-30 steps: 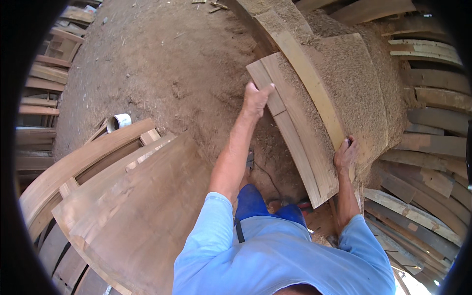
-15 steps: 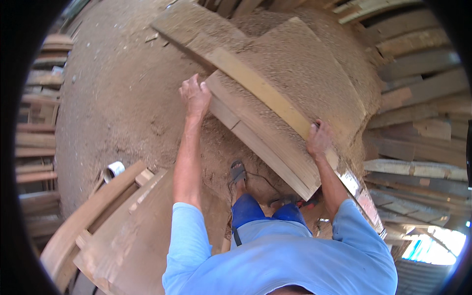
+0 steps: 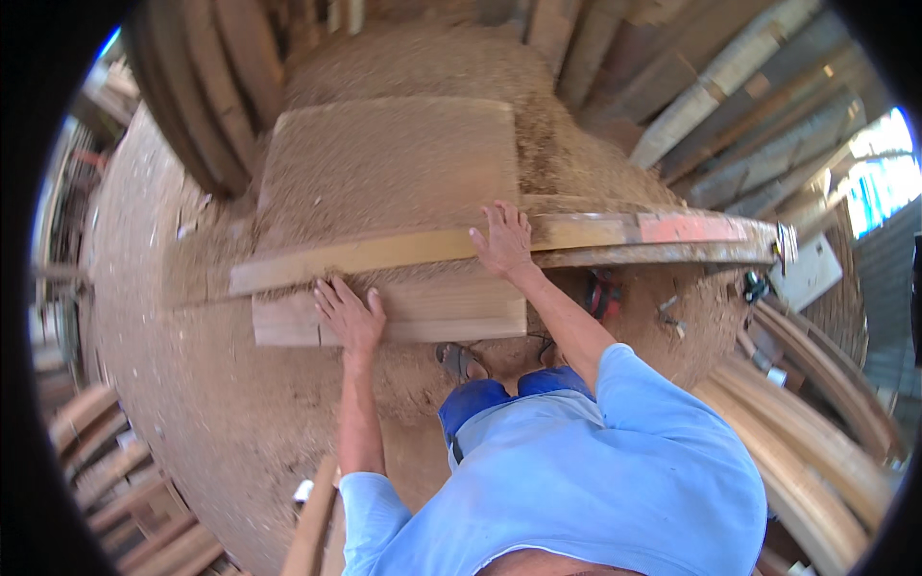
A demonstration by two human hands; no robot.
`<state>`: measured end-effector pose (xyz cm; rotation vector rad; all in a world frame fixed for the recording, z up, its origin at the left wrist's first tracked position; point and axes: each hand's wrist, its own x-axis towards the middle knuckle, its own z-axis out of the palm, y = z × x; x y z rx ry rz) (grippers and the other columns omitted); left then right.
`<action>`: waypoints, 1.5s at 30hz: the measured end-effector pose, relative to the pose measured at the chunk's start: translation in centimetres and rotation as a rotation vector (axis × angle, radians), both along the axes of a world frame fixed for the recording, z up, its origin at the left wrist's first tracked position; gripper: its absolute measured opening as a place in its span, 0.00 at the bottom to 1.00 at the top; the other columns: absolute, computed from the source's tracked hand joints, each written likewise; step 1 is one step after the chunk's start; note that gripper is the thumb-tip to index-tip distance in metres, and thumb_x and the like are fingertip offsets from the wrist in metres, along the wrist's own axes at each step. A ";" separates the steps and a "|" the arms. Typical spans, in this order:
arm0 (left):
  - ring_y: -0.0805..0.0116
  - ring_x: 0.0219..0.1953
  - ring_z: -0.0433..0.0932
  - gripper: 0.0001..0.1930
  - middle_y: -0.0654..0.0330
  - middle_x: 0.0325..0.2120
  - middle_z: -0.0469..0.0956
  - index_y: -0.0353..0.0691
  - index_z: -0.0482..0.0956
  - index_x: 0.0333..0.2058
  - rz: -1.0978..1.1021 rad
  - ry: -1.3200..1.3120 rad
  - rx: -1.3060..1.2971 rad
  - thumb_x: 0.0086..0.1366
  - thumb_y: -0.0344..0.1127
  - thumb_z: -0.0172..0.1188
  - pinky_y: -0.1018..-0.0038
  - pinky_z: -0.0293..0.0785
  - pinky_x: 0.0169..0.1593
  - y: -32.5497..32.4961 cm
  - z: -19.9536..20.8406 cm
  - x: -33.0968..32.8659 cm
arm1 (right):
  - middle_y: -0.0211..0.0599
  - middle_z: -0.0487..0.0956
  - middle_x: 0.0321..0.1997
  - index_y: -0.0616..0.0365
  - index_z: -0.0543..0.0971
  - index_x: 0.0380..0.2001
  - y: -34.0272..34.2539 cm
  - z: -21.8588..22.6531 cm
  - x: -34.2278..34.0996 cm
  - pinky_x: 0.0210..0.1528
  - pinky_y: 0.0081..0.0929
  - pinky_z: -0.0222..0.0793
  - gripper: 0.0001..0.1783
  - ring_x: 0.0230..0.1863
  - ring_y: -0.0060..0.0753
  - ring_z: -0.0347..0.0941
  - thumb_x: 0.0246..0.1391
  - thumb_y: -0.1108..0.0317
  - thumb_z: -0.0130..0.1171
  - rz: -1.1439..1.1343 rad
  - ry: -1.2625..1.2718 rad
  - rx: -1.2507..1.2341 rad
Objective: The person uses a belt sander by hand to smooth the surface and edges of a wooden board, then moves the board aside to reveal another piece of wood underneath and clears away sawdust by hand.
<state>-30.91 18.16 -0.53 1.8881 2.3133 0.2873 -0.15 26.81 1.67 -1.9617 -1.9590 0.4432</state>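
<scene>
A long, narrow yellowish wooden strip [image 3: 384, 252] lies left to right across a wide board [image 3: 384, 144] covered in sawdust. Along its near side is a pale wooden board [image 3: 447, 305] with a straight front edge. My left hand [image 3: 352, 319] rests on this near board, fingers spread and fingertips close to the strip. Farther right, my right hand [image 3: 504, 248] lies flat across the strip with its fingers apart. Neither hand is wrapped around anything. What supports the boards from below is hidden.
Beyond the right hand, a long timber with a pinkish painted patch [image 3: 691, 228] extends right. A red and black tool [image 3: 603, 293] lies beneath it. Curved wooden beams [image 3: 797, 451] are at lower right, leaning planks [image 3: 730, 86] at upper right, stacked timber [image 3: 144, 518] at lower left.
My view has swung, so the strip now runs nearly level. My left hand has come from the near board's far-left end onto its top. The right hand has gone from gripping the strip's edge to lying flat.
</scene>
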 end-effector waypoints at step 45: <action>0.38 0.74 0.50 0.55 0.41 0.71 0.55 0.43 0.63 0.67 -0.764 0.014 -0.214 0.43 0.56 0.80 0.38 0.42 0.72 11.6 1.3 42.5 | 0.49 0.70 0.60 0.52 0.73 0.60 -2.0 -1.6 32.0 0.68 0.60 0.55 0.41 0.65 0.58 0.62 0.37 0.58 0.72 -0.013 -0.393 0.037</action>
